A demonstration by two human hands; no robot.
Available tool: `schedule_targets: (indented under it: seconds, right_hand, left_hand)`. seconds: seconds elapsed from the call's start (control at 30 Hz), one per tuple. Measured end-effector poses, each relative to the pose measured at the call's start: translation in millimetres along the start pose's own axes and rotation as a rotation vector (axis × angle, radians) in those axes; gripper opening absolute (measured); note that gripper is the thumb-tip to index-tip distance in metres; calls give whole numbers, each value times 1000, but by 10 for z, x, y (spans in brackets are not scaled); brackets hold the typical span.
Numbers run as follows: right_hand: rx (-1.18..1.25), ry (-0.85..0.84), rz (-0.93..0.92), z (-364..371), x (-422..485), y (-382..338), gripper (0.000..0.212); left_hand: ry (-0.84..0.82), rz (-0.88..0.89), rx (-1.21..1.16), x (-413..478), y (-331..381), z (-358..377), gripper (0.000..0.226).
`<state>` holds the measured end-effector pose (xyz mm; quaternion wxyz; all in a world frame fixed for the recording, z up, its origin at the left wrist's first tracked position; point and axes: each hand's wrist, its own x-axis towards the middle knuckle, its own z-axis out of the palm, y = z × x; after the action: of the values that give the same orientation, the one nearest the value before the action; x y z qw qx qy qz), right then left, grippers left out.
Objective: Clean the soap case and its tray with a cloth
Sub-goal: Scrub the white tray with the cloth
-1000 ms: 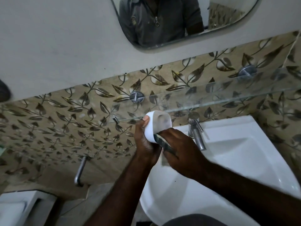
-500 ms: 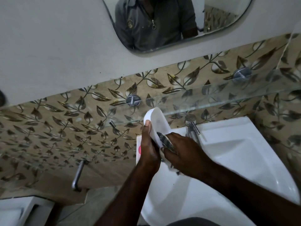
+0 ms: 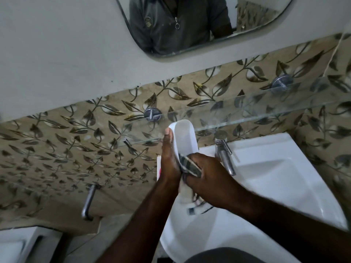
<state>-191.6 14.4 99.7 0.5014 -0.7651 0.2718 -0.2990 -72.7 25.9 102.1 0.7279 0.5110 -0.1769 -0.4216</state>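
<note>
With the left hand gripping the soap case, the right hand, fingers clamped on the cloth, should wipe every inner corner.

I am looking at a plain white soap case, and the cloth is showing dark grey and pale stripes. The sink is reading white, the tap silver, and the wall tiles are showing beige with brown leaves.

The soap case has tilted up (now seen lengthwise, not end-on).
</note>
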Motion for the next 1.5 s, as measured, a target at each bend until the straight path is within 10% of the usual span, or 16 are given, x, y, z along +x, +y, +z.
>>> schedule_targets:
  seconds: [0.33, 0.67, 0.8, 1.13, 1.37, 1.5]
  right_hand:
    - [-840, -304, -525, -411, 196, 277, 56]
    - [594, 247, 153, -905, 247, 157, 21]
    - [769, 267, 251, -816, 154, 195, 20]
    - [-298, 277, -214, -450, 247, -166, 15]
    - [-569, -175, -411, -239, 120, -177, 17]
    - [-616, -52, -477, -326, 323, -317, 25]
  left_hand:
    - [-80, -265, -83, 60, 79, -95, 67]
    - [-311, -339, -301, 45, 65, -226, 65]
    - [-361, -340, -314, 67, 35, -220, 65]
    - [-222, -187, -20, 9, -58, -55, 56]
    - [-305, -293, -163, -1, 91, -194, 76]
    - [-276, -191, -166, -46, 121, -38, 63]
